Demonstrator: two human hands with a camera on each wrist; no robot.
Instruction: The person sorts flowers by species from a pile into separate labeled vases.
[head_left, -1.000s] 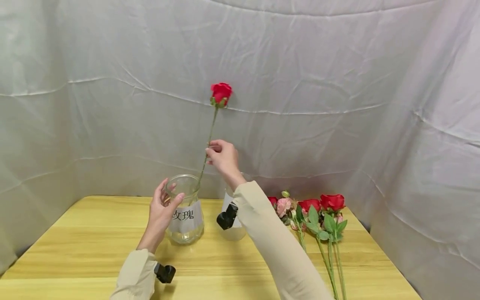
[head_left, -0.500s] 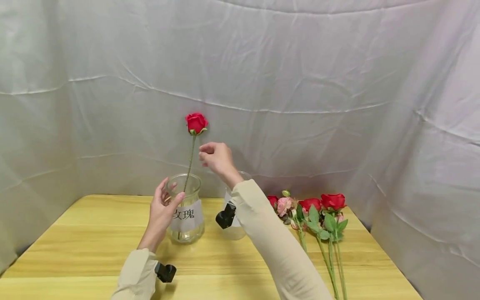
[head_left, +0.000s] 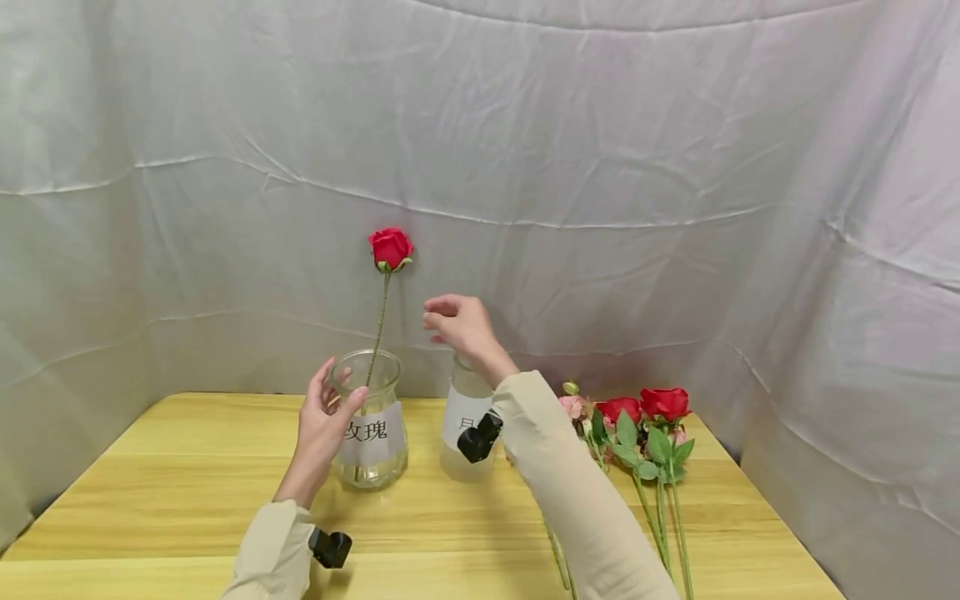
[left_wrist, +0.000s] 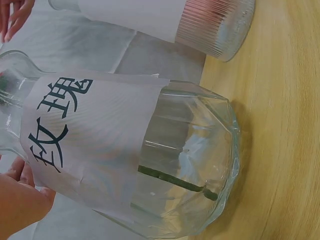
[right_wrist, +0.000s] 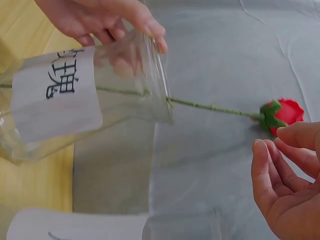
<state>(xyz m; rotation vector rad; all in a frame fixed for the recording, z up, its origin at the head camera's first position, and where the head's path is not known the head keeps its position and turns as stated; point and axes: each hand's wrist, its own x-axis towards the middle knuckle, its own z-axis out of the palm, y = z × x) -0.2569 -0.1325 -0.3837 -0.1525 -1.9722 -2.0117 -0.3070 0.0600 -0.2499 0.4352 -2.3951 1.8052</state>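
One red rose stands in the labelled vase our left hand grips — right hand, loosely spread, holds nothing; several flowers lie waiting at three o'clock.

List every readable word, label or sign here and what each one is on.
"玫瑰": paper label on the glass vase that the left hand holds by the neck.
"月": first character only, paper label on the second glass vase; the rest is hidden behind the right arm's wrist camera.

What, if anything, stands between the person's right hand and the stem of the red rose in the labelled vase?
Nothing visible does. The right hand hangs open beside the rose, apart from its stem, with only bare backdrop between them. The left hand grips the vase lower down, clear of that gap.
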